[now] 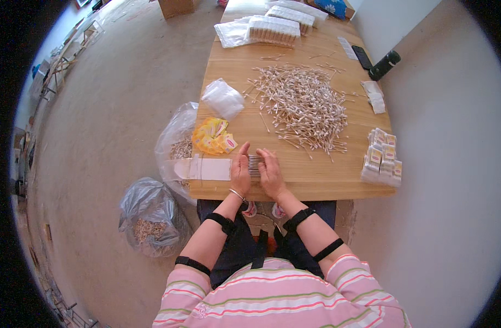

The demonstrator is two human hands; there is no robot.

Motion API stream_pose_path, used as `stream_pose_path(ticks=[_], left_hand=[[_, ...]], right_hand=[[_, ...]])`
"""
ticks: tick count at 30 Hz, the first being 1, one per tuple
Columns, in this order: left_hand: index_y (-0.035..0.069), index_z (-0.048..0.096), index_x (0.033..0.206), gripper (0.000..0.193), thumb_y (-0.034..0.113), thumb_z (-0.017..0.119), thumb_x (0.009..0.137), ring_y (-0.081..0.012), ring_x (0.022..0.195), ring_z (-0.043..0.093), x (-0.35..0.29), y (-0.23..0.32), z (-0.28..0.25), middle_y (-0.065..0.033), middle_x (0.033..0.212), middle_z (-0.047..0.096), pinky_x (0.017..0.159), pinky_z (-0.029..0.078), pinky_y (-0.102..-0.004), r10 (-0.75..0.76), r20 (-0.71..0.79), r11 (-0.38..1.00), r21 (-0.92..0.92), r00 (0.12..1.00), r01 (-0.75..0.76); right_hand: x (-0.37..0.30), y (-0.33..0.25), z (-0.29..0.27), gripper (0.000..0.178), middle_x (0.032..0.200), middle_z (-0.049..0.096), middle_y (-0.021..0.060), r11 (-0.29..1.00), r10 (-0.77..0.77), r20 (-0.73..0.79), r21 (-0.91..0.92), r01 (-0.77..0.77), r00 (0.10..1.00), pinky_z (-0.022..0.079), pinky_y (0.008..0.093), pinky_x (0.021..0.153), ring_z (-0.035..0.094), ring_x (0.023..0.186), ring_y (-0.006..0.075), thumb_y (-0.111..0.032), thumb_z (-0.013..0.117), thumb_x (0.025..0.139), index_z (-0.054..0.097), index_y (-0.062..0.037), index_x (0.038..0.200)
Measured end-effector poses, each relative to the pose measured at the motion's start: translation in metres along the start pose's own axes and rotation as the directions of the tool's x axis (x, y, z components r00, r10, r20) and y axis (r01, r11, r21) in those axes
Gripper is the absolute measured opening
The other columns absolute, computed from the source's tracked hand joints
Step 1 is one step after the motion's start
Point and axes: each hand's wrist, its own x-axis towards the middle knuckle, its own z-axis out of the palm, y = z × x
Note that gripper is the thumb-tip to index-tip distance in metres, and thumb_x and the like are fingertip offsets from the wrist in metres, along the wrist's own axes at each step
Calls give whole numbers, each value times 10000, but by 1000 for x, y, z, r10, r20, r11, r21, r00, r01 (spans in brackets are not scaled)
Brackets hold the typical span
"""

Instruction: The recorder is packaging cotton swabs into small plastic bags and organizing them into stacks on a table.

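Note:
My left hand [240, 171] and my right hand [270, 173] face each other at the table's near edge. Between them lies a row of cotton swabs [254, 165], side by side, with the palms pressed to the two ends of the row. The fingers of both hands are held together and point away from me. A flat white card or sleeve [215, 169] lies just left of my left hand. Beyond my hands spreads a large heap of loose cotton swabs [305, 104].
Yellow labels [213, 136] and clear plastic bags [223, 98] lie at the left. Filled swab packs [382, 158] stand at the right edge, more packs [272, 30] at the far end. A dark bottle [384, 65] and phone [362, 57] sit far right. Bags of swabs [152, 216] stand on the floor.

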Motion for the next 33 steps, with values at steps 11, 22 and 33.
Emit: stream_pose_path(ticks=[11, 22, 33], left_hand=[[-52, 397, 1329, 540, 370, 338, 996, -257, 1266, 408, -1, -7, -2, -183, 1346, 447, 1059, 294, -334, 16, -38, 999, -50, 999, -18], [-50, 377, 1337, 547, 375, 342, 993, -247, 1311, 349, 2, -11, -6, -160, 1385, 402, 1109, 228, -350, -67, 22, 974, -217, 997, 70], [-27, 432, 1306, 476, 314, 398, 976, -285, 1289, 370, -8, -10, -22, -161, 1377, 414, 1090, 249, -363, 3, 97, 1000, 30, 995, -6]], right_hand=[[13, -7, 10, 407, 1339, 441, 174, 856, 262, -154, 493, -156, 953, 268, 337, 1068, 390, 1268, 268, -109, 386, 924, 404, 18, 1311], [-22, -2, -17, 659, 1455, 221, 251, 937, -2, 121, -347, 44, 993, 143, 409, 1132, 177, 1379, 355, -278, 471, 906, 210, 85, 1389], [-23, -24, -14, 951, 1484, 100, 255, 817, 111, 296, -571, 83, 949, 76, 472, 1134, 65, 1396, 379, -531, 560, 794, 164, 91, 1394]])
